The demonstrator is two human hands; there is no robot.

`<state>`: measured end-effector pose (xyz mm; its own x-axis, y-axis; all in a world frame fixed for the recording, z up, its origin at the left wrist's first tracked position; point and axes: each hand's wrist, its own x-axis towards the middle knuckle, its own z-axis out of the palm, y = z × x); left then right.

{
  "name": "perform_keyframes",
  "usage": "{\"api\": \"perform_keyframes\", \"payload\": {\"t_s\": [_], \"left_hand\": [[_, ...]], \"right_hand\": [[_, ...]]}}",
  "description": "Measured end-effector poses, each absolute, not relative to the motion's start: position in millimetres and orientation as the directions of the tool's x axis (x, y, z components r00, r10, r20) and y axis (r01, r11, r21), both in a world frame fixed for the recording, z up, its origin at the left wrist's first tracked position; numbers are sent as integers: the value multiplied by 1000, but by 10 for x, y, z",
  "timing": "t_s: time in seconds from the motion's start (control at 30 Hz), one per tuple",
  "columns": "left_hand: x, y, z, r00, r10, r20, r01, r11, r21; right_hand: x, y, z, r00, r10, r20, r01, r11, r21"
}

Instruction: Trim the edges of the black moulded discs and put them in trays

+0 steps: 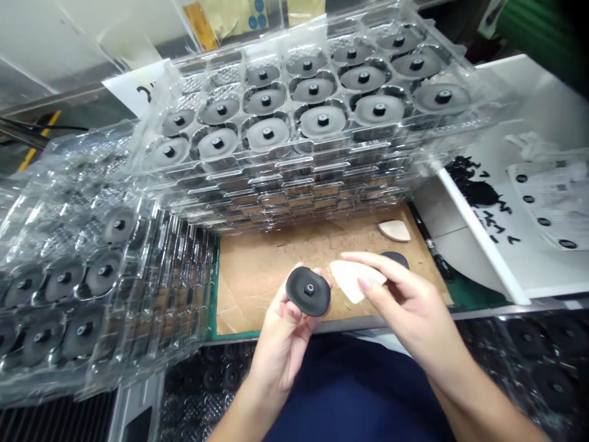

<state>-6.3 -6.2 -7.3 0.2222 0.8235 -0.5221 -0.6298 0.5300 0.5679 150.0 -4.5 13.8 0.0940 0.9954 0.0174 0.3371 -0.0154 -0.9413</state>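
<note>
My left hand pinches a black round disc with a small hub in its middle, held up above the table edge. My right hand is closed on a pale, wedge-shaped pad just right of the disc, its tip close to the disc's rim. Under my right fingers a second dark disc lies on the brown cardboard sheet. Another pale wedge pad rests farther back on the cardboard.
A tall stack of clear plastic trays holding several grey discs stands behind the cardboard. More clear trays with discs sit at the left. A white tray with black scraps and a printed sheet lies at the right.
</note>
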Motion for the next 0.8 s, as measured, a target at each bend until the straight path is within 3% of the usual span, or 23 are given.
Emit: {"api": "perform_keyframes", "payload": {"t_s": [0.1, 0.23, 0.37, 0.43, 0.53, 0.63, 0.7, 0.8], "left_hand": [[-52, -79, -60, 263, 803, -535, -575, 576, 581], [-78, -91, -78, 197, 775, -601, -515, 604, 609], [-46, -85, -61, 259, 770, -583, -536, 617, 577], [-57, -67, -34, 273, 765, -583, -548, 622, 559], [-122, -37, -23, 291, 749, -595, -548, 640, 538], [-156, -28, -53, 354, 740, -572, -559, 658, 505], [-142, -33, -61, 378, 734, -564, -566, 665, 487], [-117, -44, -25, 402, 734, -548, -561, 670, 486]], "right_hand": [[1333, -5, 320, -17, 972, 235, 390, 223, -893], [1248, 39, 361, -348, 930, 113, 402, 257, -879], [1241, 102, 321, -225, 942, 251, 487, 331, -808], [1286, 72, 329, -256, 926, 279, 441, 369, -818], [1449, -47, 376, -402, 905, 137, 386, 303, -871], [1593, -111, 421, -328, 943, 51, 568, 240, -787], [1616, -53, 424, -307, 940, 151, 644, 322, -694], [1592, 153, 348, -405, 843, 354, 475, 525, -707]]}}
